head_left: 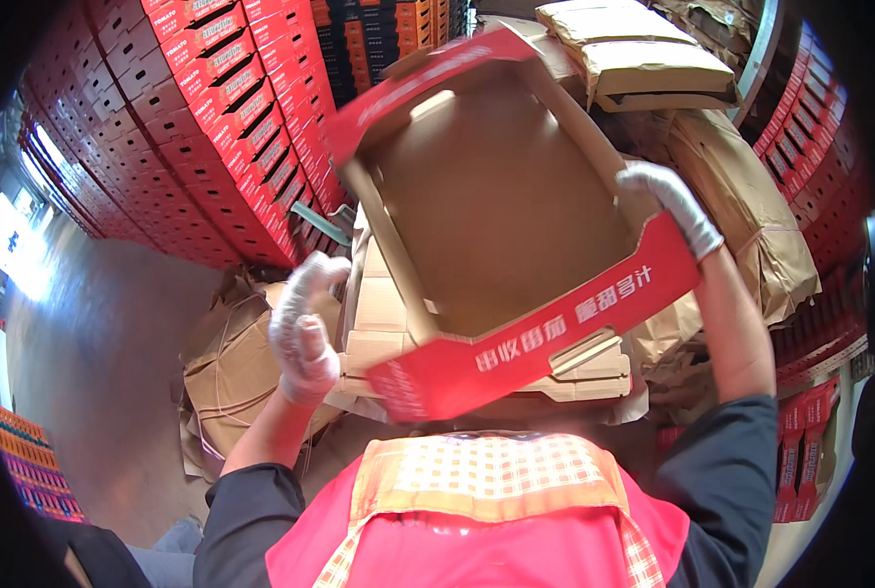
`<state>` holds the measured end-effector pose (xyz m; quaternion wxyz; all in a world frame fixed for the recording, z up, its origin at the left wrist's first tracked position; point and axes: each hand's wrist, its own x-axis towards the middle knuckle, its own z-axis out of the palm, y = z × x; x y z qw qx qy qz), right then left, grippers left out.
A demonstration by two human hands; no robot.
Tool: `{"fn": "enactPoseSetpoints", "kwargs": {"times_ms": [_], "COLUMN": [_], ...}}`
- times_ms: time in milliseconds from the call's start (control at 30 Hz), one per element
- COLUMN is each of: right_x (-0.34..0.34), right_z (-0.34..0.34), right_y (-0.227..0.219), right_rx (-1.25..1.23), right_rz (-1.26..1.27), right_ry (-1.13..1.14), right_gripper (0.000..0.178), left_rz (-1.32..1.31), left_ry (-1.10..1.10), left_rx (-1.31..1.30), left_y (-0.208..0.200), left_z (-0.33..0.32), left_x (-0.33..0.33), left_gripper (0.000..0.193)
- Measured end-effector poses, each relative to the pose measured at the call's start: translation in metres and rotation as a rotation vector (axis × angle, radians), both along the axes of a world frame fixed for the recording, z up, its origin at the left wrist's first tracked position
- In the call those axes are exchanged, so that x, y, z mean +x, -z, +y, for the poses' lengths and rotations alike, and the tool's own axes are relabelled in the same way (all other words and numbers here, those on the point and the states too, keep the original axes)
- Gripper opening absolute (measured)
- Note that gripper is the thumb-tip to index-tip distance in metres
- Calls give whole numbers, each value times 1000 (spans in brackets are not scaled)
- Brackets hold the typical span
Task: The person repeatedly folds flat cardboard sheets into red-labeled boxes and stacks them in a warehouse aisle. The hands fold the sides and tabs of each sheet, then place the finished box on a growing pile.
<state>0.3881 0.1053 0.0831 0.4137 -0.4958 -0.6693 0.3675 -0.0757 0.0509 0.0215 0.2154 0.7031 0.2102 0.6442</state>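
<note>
An open-topped cardboard tray box (501, 211) with red printed ends and a plain brown inside is held tilted in front of me, slightly blurred. My right hand (675, 204), in a white glove, grips its right side wall near the corner closest to me. To the left of the box is my left hand (305, 333), also gloved, with its fingers apart and nothing in them; a gap separates it from the box. Beneath the box lies a stack of flat brown cardboard pieces (383, 306), mostly hidden by it.
Tall stacks of red boxes (217, 127) rise at the back left. Brown paper-wrapped bundles (741, 206) stand at the right, with more bundles (653, 59) behind. A tied brown bundle (226, 377) rests on the floor (114, 343) at the left. Red boxes (805, 451) are at the far right.
</note>
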Motion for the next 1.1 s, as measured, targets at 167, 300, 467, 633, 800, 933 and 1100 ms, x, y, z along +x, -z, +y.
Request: {"fn": "enactPoseSetpoints", "kwargs": {"times_ms": [167,300,467,633,800,933,1100], "right_x": [-6,11,-9,-86,-93,-95,-120], "right_z": [-25,-13,-48,-99,-90,-76,-47], "right_y": [224,213,14,-54,-81,-78,-47], "right_rx": [102,-343,628,145,-216,-228,541], "right_rz": [-852,110,240,69,-337,-444,-886], "right_ry": [-49,461,377,104,143,146,-87], "right_gripper": [25,17,15,23,34,17,10], "left_rz": [696,777,512,181,-35,20,21], "left_ry": [309,99,116,71,92,277,543], "left_rx": [42,295,339,597,175,-225,-328], "left_y": [-51,-71,-67,-32,2,14,20], "left_z": [12,-7,-15,-1,-11,-21,-24], "left_x": [49,125,183,224,246,256,257], "left_gripper": [104,91,71,99,150,145,115]}}
